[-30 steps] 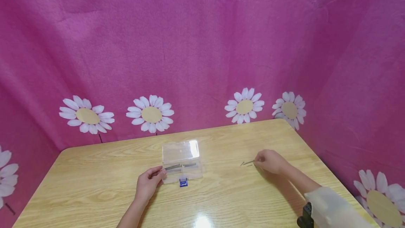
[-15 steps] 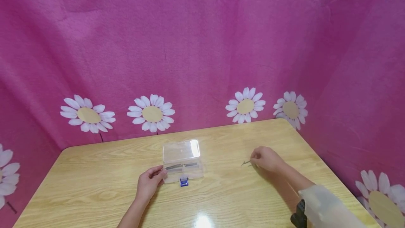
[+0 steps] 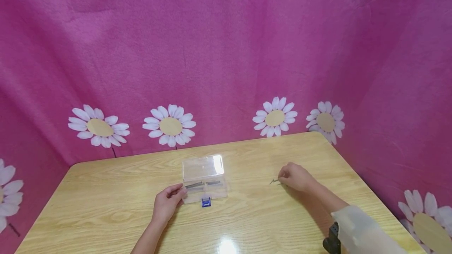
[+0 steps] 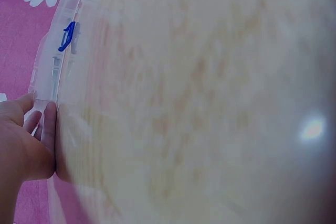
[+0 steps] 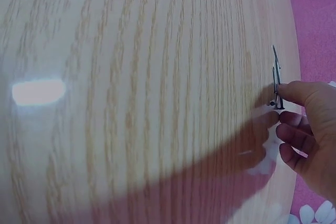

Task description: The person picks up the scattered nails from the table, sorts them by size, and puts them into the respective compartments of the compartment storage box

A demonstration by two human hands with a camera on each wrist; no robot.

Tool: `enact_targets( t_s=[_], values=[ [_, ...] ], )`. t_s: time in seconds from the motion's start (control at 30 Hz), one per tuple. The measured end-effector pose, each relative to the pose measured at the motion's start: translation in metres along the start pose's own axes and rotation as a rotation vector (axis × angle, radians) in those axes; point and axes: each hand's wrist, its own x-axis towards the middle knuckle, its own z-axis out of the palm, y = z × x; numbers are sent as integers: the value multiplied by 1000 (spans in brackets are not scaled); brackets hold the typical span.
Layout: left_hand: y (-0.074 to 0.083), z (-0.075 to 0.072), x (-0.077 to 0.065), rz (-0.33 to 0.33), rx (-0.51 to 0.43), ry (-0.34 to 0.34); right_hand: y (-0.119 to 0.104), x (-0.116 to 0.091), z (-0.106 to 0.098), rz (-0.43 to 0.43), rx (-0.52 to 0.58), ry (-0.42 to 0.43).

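Note:
A clear plastic box (image 3: pixel 216 192) stands on the table with its lid raised and a blue latch (image 3: pixel 206 202) at its front. Several dark nails (image 3: pixel 194 185) lie inside, in compartments side by side. My left hand (image 3: pixel 166 204) grips the box's left side between thumb and fingers; the left wrist view shows the same blue latch (image 4: pixel 67 36) beyond the fingertips. To the right of the box, a few thin nails (image 3: pixel 273 181) lie on the tabletop. My right hand (image 3: pixel 297 176) pinches at a nail (image 5: pixel 278 69) there, its fingertips low over the wood, other fingers curled.
The light wooden table (image 3: pixel 106 207) meets a magenta curtain (image 3: pixel 226 58) with daisy prints at the back and sides. A bright glare spot (image 3: pixel 227 245) sits near the front. A black device (image 3: pixel 332 240) is at the right wrist, by a pale sleeve (image 3: pixel 363 228).
My right hand has shifted slightly left and toward the back, over the loose nails, covering part of them. My left hand keeps its hold on the box, which stays in place.

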Motion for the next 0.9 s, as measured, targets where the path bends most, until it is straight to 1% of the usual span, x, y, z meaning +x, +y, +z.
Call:
enact_targets(
  t_s=[0.1,0.33,0.43,0.63,0.73,0.9],
  values=[
    [-1,0,1,1,1,-1,0,-1,0,11,1,0],
    [-3,0,3,5,2,1,2,-2,1,-1,16,12],
    [-3,1,3,4,-3,2,4,-2,2,34,63,14],
    [-3,0,3,-2,-12,-1,1,-1,3,105,211,15],
    [-4,0,3,-2,-11,-2,-3,0,3,109,235,26],
    [-5,0,4,0,-2,0,-11,2,4,78,304,22]
  ],
)
